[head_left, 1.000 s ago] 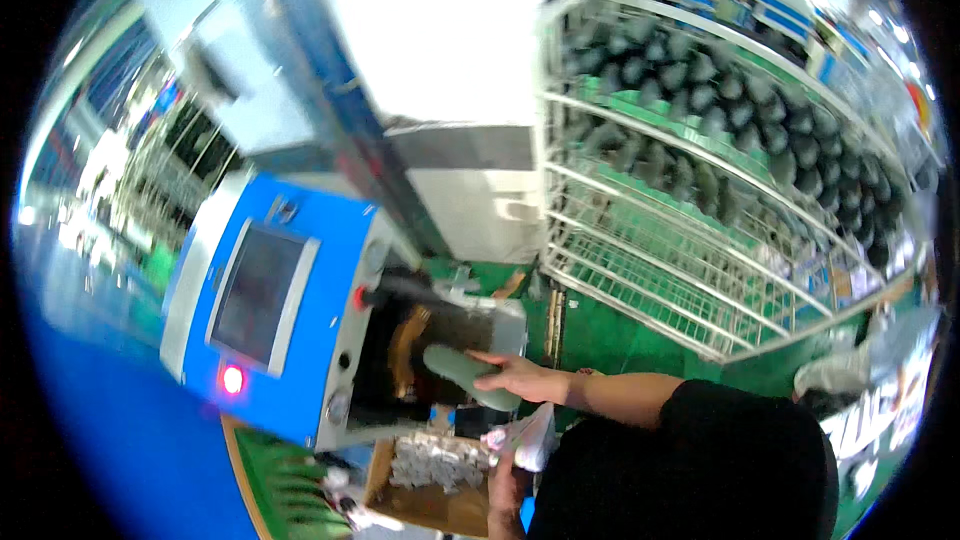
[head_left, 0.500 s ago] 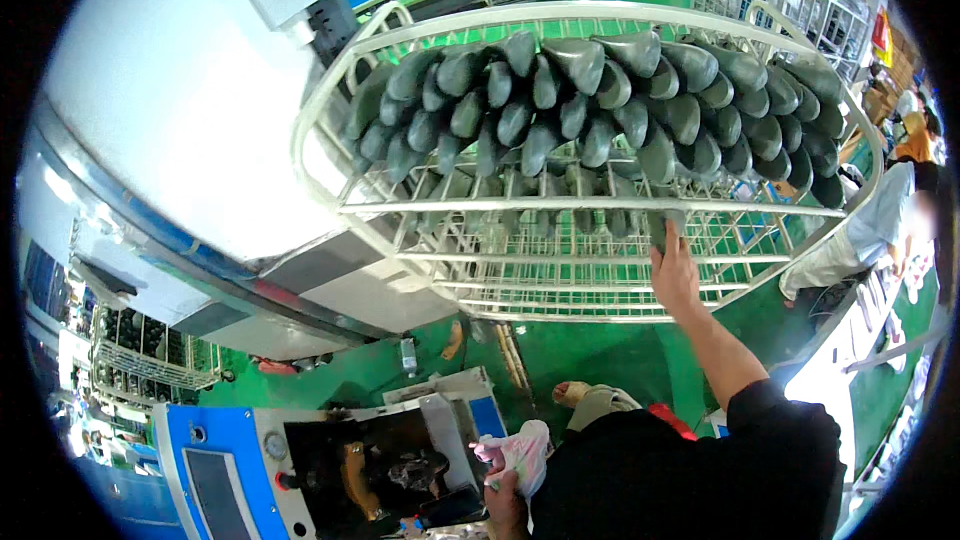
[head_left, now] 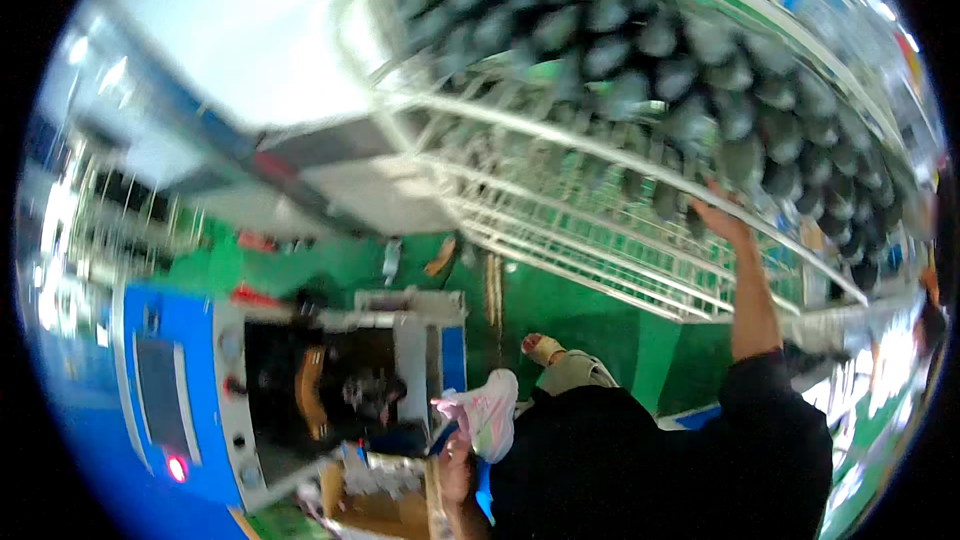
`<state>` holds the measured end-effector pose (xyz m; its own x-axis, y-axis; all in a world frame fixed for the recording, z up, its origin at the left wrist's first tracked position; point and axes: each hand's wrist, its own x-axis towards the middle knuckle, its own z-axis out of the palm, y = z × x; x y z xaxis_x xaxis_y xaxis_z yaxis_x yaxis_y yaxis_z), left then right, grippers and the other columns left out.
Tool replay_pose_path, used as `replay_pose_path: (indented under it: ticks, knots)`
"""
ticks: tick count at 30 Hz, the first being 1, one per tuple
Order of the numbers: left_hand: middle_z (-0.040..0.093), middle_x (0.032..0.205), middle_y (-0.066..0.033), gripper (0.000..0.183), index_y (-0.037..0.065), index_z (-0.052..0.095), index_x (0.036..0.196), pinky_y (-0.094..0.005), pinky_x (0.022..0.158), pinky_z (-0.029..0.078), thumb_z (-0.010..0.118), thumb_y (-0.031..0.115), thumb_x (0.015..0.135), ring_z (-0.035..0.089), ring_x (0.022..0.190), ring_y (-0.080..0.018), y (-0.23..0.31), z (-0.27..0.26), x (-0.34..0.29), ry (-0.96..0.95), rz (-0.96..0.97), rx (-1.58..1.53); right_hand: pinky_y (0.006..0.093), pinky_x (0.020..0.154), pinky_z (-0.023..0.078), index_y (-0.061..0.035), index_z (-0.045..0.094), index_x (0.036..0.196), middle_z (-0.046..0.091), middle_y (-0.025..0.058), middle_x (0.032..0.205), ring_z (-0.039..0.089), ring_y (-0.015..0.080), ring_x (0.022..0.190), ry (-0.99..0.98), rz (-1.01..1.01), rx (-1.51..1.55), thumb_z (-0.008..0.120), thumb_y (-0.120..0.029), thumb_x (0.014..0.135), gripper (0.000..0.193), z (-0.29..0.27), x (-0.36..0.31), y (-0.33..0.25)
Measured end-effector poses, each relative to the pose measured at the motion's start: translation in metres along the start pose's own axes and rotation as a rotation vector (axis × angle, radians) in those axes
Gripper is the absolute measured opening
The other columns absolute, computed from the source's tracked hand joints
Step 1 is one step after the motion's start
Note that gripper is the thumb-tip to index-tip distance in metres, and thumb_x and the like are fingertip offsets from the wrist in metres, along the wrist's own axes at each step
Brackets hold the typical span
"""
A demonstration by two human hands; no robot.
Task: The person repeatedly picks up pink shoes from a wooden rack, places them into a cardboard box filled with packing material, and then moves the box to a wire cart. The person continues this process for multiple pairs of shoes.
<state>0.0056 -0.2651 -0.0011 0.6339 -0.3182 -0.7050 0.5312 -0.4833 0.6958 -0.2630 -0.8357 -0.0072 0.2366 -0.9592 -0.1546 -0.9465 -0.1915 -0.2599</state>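
Note:
My left hand is closed on a white sneaker with pink parts, low in the view beside a blue and grey machine. My right arm stretches forward to a white wire rack. At its front rail is my right hand, next to a dark shoe last on the lower level. Motion smears the right fingers and the rail crosses near them, so their grip is unclear. Dark grey-green shoe lasts stand packed in rows along the rack's top level.
The blue and grey machine has a dark opening with a brown curved piece. A cardboard box stands below it. A large white cabinet flanks the rack's left end. Another loaded rack is at the far left.
The view has turned, so the rack now slants down to the right and the machine shows more fully. My right hand stays by the rack's front rail; my left still holds the sneaker.

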Motion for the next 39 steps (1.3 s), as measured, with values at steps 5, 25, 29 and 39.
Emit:
replay_pose_path:
  ticks: [5,25,29,39]
  knots:
    - [0.066,0.118,-0.0086,0.058,-0.001,0.059,0.132,-0.0340,0.102,0.044,0.073,0.036,0.090,0.059,0.117,-0.0189,-0.144,-0.117,-0.054,0.177,0.331,-0.611,0.0436,0.082,0.051,-0.0068,0.065,0.116,0.069,0.0193,0.104,0.064,0.0366,0.088,0.368,-0.410,-0.281,0.054,-0.040,0.100,0.039,0.075,0.018,0.022]
    - [0.068,0.106,-0.0183,0.036,0.010,0.078,0.095,-0.0556,0.115,0.030,0.075,0.039,0.075,0.043,0.130,-0.0464,-0.378,-0.163,-0.094,1.285,-0.150,0.526,0.0413,0.090,0.054,0.0000,0.065,0.127,0.070,0.0161,0.116,0.067,0.0297,0.105,-0.742,-1.503,0.006,0.061,-0.022,0.100,0.035,0.173,-0.361,-0.428]
    - [0.069,0.104,-0.0194,0.036,0.010,0.078,0.094,-0.0489,0.116,0.031,0.073,0.040,0.074,0.048,0.127,-0.0444,-0.367,-0.101,-0.164,1.175,-0.289,0.270,0.0419,0.091,0.055,-0.0003,0.063,0.132,0.067,0.0171,0.122,0.065,0.0289,0.110,-0.844,-1.552,-0.199,0.058,-0.019,0.101,0.036,0.178,-0.394,-0.450]
    - [0.069,0.106,-0.0227,0.036,0.011,0.078,0.093,-0.0481,0.096,0.049,0.069,0.041,0.076,0.059,0.108,-0.0415,-0.443,0.254,-0.373,1.266,-1.004,-0.113,0.0441,0.096,0.052,0.0002,0.061,0.133,0.066,0.0186,0.123,0.064,0.0323,0.112,-1.108,-1.950,-0.516,0.058,-0.012,0.098,0.037,0.205,-0.468,-0.454]
